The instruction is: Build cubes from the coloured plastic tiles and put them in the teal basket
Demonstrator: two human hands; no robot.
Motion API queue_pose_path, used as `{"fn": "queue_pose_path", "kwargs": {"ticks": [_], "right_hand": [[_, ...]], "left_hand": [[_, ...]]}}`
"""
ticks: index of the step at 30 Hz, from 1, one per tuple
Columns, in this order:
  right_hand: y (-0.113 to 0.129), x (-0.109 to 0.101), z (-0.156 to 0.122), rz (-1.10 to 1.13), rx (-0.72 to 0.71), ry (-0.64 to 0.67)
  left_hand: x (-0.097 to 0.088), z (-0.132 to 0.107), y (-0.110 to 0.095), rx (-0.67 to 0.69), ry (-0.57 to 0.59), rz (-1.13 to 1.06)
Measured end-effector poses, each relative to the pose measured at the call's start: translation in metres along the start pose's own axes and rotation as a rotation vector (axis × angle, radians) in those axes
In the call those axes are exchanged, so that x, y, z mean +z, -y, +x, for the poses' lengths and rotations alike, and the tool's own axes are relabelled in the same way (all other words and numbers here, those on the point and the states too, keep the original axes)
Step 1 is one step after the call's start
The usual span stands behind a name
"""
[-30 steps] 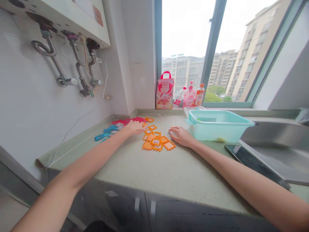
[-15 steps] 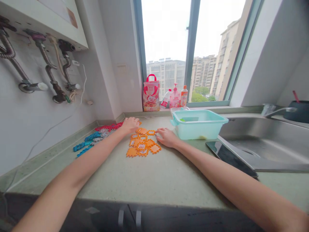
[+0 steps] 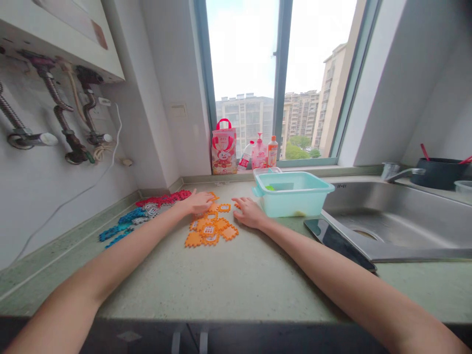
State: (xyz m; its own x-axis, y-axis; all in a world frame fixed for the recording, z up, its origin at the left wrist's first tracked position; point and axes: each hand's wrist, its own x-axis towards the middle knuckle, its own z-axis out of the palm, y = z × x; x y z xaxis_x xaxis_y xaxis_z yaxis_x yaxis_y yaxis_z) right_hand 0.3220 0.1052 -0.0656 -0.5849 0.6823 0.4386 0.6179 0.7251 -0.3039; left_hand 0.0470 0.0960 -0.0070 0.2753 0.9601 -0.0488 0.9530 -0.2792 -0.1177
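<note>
Flat orange interlocking plastic tiles (image 3: 210,228) lie in a loose pile on the speckled green countertop (image 3: 217,290). My left hand (image 3: 201,201) rests palm down on the pile's far edge, covering some tiles and holding none that I can see. My right hand (image 3: 247,212) lies flat on the counter just right of the pile, its fingertips next to a small orange tile (image 3: 237,205). Red tiles (image 3: 162,199) and blue tiles (image 3: 121,230) lie in a strip left of my left hand.
A pale teal plastic basin (image 3: 291,194) stands right of my right hand. Behind it, a red-handled bag (image 3: 223,155) and bottles stand on the windowsill. A dark tablet (image 3: 334,241) lies against the steel sink (image 3: 391,221). Pipes project from the left wall.
The whole scene has shifted left and down in view as my head turned. My left hand has moved from the red tiles onto the orange pile, and my right hand stays beside it.
</note>
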Motion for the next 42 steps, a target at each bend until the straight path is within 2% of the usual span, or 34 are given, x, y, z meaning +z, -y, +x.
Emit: {"fn": "queue_pose_path", "kwargs": {"ticks": [3,6,12,15,18,19,22,23,26,30,33,35,38,42], "right_hand": [[0.001,0.0,0.0,0.017,-0.023,-0.008],[0.002,-0.001,-0.001,0.031,-0.042,-0.02],[0.004,-0.003,-0.005,0.085,-0.101,-0.039],[0.01,-0.013,-0.009,0.027,-0.18,-0.034],[0.028,-0.032,-0.015,-0.054,-0.3,0.027],[0.036,-0.04,-0.017,-0.067,-0.316,0.066],[0.064,-0.059,-0.023,-0.089,-0.282,0.221],[0.071,-0.064,-0.024,-0.102,-0.26,0.268],[0.084,-0.073,-0.028,-0.162,-0.173,0.371],[0.08,-0.076,-0.031,-0.201,-0.139,0.451],[0.073,-0.076,-0.03,-0.205,-0.176,0.409],[0.071,-0.073,-0.029,-0.205,-0.196,0.312],[0.069,-0.066,-0.028,-0.136,-0.223,0.128],[0.07,-0.052,-0.029,-0.032,-0.266,0.039]], "left_hand": [[0.005,-0.03,-0.01,0.068,-0.017,0.004],[0.009,-0.054,-0.02,0.098,-0.087,0.043],[0.015,-0.081,-0.029,0.088,-0.167,0.007],[0.007,-0.092,-0.026,0.132,-0.236,-0.025],[-0.011,-0.102,-0.016,0.153,-0.273,-0.104],[-0.017,-0.106,-0.012,0.158,-0.233,-0.15],[-0.032,-0.115,-0.003,0.24,0.03,-0.308],[-0.034,-0.117,-0.003,0.25,0.086,-0.325],[-0.036,-0.121,-0.007,0.213,0.126,-0.294],[-0.035,-0.122,-0.015,0.192,0.158,-0.264],[-0.039,-0.123,-0.011,0.164,0.161,-0.225],[-0.043,-0.125,-0.007,0.121,0.166,-0.207],[-0.051,-0.129,-0.003,0.1,0.246,-0.245],[-0.058,-0.134,-0.01,0.156,0.355,-0.308]]}}
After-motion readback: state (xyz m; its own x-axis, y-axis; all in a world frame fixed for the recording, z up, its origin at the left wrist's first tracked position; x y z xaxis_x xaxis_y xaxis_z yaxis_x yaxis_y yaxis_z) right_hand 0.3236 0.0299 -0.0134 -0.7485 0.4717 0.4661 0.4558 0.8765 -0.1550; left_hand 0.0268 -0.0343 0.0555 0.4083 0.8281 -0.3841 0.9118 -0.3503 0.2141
